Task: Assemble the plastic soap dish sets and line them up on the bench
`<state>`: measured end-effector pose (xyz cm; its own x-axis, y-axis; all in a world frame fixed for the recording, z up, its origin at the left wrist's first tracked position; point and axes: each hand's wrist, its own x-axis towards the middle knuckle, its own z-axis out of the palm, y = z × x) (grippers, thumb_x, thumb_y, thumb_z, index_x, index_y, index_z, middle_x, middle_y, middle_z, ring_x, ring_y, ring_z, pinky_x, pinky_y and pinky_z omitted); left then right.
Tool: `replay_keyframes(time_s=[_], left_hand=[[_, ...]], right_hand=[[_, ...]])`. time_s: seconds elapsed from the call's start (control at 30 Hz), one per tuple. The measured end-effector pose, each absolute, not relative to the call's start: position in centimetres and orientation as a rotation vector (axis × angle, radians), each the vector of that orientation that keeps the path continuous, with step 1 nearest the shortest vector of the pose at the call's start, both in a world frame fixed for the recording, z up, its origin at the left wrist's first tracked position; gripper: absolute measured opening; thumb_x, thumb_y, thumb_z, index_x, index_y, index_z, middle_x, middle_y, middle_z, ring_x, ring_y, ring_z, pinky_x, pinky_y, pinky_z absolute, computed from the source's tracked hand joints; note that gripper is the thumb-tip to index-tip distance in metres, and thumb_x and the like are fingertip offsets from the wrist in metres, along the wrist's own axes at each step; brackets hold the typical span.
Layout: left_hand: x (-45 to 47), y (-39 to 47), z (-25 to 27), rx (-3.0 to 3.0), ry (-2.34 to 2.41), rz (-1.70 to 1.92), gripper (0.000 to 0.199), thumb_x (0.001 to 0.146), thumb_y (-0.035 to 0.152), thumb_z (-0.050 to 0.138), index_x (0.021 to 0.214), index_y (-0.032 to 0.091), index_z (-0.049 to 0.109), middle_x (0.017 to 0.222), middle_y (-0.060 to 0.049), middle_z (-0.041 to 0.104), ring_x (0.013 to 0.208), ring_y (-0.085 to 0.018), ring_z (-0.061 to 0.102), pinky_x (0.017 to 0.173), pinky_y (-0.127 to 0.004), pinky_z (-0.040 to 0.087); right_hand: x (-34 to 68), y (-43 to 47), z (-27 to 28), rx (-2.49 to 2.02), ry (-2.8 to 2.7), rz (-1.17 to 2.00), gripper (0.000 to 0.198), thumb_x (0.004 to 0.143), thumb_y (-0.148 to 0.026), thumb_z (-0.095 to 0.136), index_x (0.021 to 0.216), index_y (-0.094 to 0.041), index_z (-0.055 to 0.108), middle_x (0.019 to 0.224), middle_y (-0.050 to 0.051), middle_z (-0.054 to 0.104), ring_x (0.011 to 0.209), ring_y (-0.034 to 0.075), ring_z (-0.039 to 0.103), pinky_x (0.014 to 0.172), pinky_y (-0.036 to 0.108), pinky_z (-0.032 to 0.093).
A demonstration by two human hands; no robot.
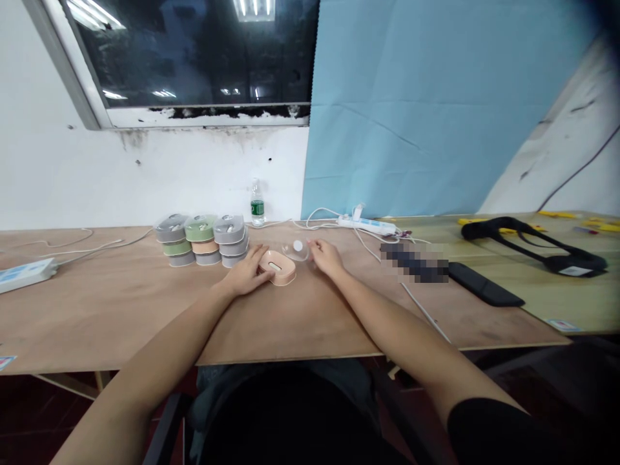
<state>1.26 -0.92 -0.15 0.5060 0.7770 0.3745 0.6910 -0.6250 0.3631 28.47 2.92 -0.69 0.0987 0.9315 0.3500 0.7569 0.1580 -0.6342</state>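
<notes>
A small peach-coloured box (278, 268) with rounded corners and an oval recess in its middle sits on the wooden table (271, 323). My left hand (248, 272) holds its left side, fingers behind and thumb in front. Just behind and right of the box is a clear plastic lid (294, 249) with a white round part. My right hand (323, 255) has its fingertips closed at the lid's right edge; the exact contact is too small to make out.
Several lidded boxes in grey, green and peach stand in three stacks (201, 239) at back left. A water bottle (258, 203) stands by the wall. Power strips (367, 225) and cables lie around. On the right are a black case (484, 284) and a black strap-like frame (574, 263).
</notes>
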Motion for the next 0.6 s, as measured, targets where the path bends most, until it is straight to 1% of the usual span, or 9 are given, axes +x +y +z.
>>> replay_keyframes(time_s=[0.07, 0.17, 0.23, 0.27, 0.33, 0.37, 0.43, 0.5, 0.6], left_hand=[[1.2, -0.9, -0.1, 2.598, 1.245, 0.742, 0.071, 0.087, 0.057, 0.046, 0.144, 0.018, 0.031, 0.150, -0.015, 0.031, 0.105, -0.024, 0.062, 0.095, -0.039, 0.047], [1.1, -0.7, -0.2, 2.648, 1.209, 0.728, 0.065, 0.087, 0.056, 0.046, 0.140, 0.018, 0.040, 0.146, -0.012, 0.040, 0.122, -0.027, 0.051, 0.101, -0.040, 0.042], [1.1, -0.5, -0.3, 2.660, 1.193, 0.711, 0.061, 0.087, 0.055, 0.046, 0.137, 0.018, 0.044, 0.143, -0.012, 0.044, 0.125, -0.028, 0.048, 0.103, -0.040, 0.040], [1.1, -0.5, -0.3, 2.659, 1.187, 0.698, 0.060, 0.087, 0.054, 0.045, 0.135, 0.018, 0.046, 0.141, -0.011, 0.047, 0.124, -0.027, 0.049, 0.102, -0.040, 0.041], [1.1, -0.4, -0.3, 2.651, 1.179, 0.679, 0.057, 0.088, 0.054, 0.045, 0.132, 0.019, 0.049, 0.135, -0.011, 0.053, 0.116, -0.027, 0.055, 0.098, -0.039, 0.044], [1.1, -0.4, -0.3, 2.650, 1.173, 0.677, 0.055, 0.088, 0.053, 0.045, 0.131, 0.019, 0.050, 0.132, -0.011, 0.055, 0.112, -0.026, 0.057, 0.096, -0.039, 0.045], [1.1, -0.3, -0.3, 2.654, 1.164, 0.676, 0.054, 0.088, 0.052, 0.046, 0.130, 0.019, 0.051, 0.127, -0.010, 0.059, 0.106, -0.025, 0.060, 0.092, -0.037, 0.047], [1.1, -0.3, -0.4, 2.657, 1.161, 0.667, 0.053, 0.088, 0.052, 0.046, 0.130, 0.019, 0.051, 0.123, -0.010, 0.061, 0.103, -0.024, 0.061, 0.089, -0.036, 0.047], [1.1, -0.2, -0.3, 2.649, 1.172, 0.646, 0.053, 0.088, 0.053, 0.046, 0.129, 0.020, 0.052, 0.117, -0.010, 0.064, 0.098, -0.023, 0.062, 0.087, -0.036, 0.047]], right_hand=[[29.0, 3.1, -0.8, -1.710, -1.698, 0.262, 0.044, 0.089, -0.055, 0.042, 0.088, -0.019, 0.068, 0.064, 0.003, 0.068, 0.057, 0.016, 0.062, 0.059, 0.025, 0.044], [29.0, 3.3, -1.1, -1.730, -1.779, 0.215, 0.042, 0.085, -0.055, 0.047, 0.071, -0.020, 0.065, 0.065, 0.003, 0.067, 0.061, 0.016, 0.061, 0.057, 0.024, 0.041], [28.8, 3.3, -1.4, -1.678, -1.850, 0.172, 0.038, 0.083, -0.053, 0.051, 0.069, -0.020, 0.064, 0.069, 0.003, 0.068, 0.065, 0.016, 0.061, 0.059, 0.024, 0.040], [28.6, 3.4, -1.6, -1.648, -1.874, 0.145, 0.034, 0.082, -0.052, 0.054, 0.072, -0.021, 0.064, 0.072, 0.002, 0.068, 0.067, 0.016, 0.061, 0.059, 0.024, 0.040], [28.2, 3.5, -2.0, -1.611, -1.894, 0.100, 0.028, 0.080, -0.049, 0.058, 0.085, -0.022, 0.065, 0.075, 0.000, 0.068, 0.071, 0.016, 0.061, 0.062, 0.024, 0.040], [28.0, 3.6, -2.1, -1.610, -1.893, 0.088, 0.029, 0.079, -0.048, 0.060, 0.093, -0.023, 0.064, 0.076, 0.000, 0.067, 0.072, 0.016, 0.061, 0.063, 0.024, 0.041], [27.7, 3.8, -2.4, -1.618, -1.903, 0.071, 0.040, 0.079, -0.047, 0.061, 0.111, -0.023, 0.059, 0.078, 0.000, 0.066, 0.075, 0.018, 0.061, 0.067, 0.026, 0.043], [27.6, 4.2, -2.4, -1.619, -1.928, 0.009, 0.048, 0.080, -0.045, 0.060, 0.122, -0.022, 0.054, 0.089, 0.004, 0.067, 0.085, 0.020, 0.061, 0.075, 0.029, 0.045], [27.8, 5.0, -2.4, -1.686, -1.915, -0.150, 0.053, 0.079, -0.042, 0.060, 0.127, -0.020, 0.053, 0.116, 0.013, 0.060, 0.107, 0.027, 0.054, 0.090, 0.036, 0.042]])
